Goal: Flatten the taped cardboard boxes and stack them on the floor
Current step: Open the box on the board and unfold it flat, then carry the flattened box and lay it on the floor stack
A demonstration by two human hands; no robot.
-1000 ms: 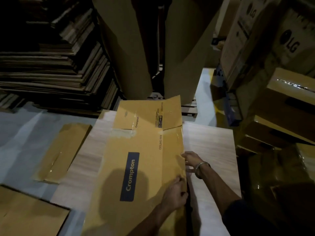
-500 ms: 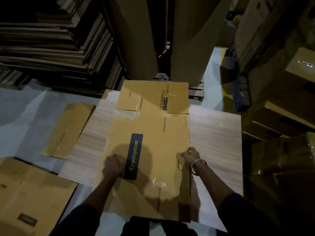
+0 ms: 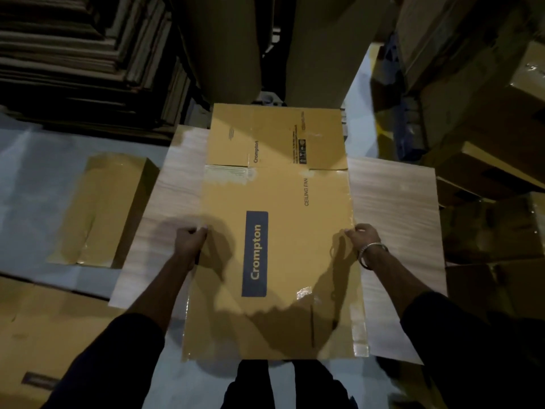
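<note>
Nearest, two dark-sleeved arms reach forward. The left hand [image 3: 191, 240] and right hand [image 3: 362, 235] each curl their fingers around opposite side edges of a flattened Crompton box [image 3: 277, 249], which lies over a pale sheet [image 3: 395, 219] on the floor. It looks light, stiff and floppy lengthwise, so edge grips suit it. Another flattened box [image 3: 103, 208] lies left. Beyond stands stacked cardboard [image 3: 88, 54]; closed boxes [image 3: 495, 184] sit right, contents hidden.

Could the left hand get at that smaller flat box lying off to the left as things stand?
Probably yes, but not right away. The left hand grips the left edge of the Crompton box, so it must let go first. The smaller flat box lies to its left with nothing between them.
</note>
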